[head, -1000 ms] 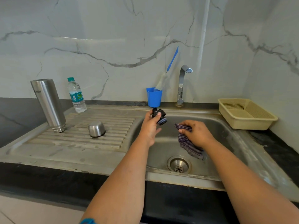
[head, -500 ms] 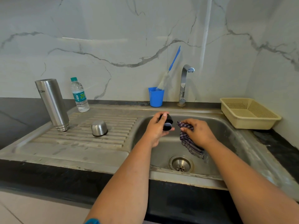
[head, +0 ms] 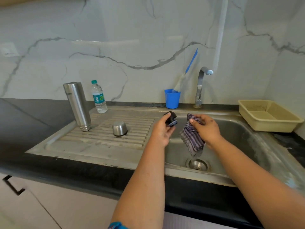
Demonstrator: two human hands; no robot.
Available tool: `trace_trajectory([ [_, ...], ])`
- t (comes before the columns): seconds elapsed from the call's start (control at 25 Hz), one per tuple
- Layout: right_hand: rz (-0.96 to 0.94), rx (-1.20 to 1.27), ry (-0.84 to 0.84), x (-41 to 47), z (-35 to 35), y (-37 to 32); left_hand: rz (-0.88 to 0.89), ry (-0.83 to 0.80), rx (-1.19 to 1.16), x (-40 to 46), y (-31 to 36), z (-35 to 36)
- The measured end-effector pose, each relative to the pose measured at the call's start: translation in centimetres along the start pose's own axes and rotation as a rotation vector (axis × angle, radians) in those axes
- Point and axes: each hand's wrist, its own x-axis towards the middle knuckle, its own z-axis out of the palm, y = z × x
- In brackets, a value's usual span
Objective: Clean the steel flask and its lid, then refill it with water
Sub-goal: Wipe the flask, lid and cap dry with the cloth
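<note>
Left hand (head: 162,131) grips black stopper lid (head: 171,119) over sink (head: 239,129) for drips; right hand (head: 206,128) pinches striped cloth (head: 191,138), prob. to wipe it. Steel flask (head: 77,105) inverted on drainboard (head: 105,136), draining.

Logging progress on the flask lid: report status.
Left hand grips black stopper; right hand holds striped cloth, apart over sink. Flask inverted on drainboard. Nothing obstructing.

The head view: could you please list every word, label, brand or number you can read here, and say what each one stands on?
Nothing here can be read for certain.
Water bottle: a teal label with pale print, too blurred to read.
Steel flask: a small dark mark near its upper end, too blurred to read.
Steel cup, blue cup, basket, black lid, striped cloth: no text visible.
</note>
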Motion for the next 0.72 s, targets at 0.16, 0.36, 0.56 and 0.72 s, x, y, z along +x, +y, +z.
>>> trace_trajectory([
  [0.16,0.371,0.748,-0.165,0.8,4.0,-3.3,0.054,0.027,-0.050,-1.7,5.3,-5.1],
  [0.36,0.463,0.840,-0.218,0.6,13.0,-5.1,0.225,0.103,0.349,-2.2,11.0,-14.9],
  [0.56,0.485,0.842,-0.232,0.2,19.9,-7.1,0.254,0.468,0.721,-1.5,12.6,-23.3],
  [0.72,0.513,0.888,-0.218,1.4,22.0,-7.4,0.281,0.379,0.950,1.3,15.1,-24.9],
])
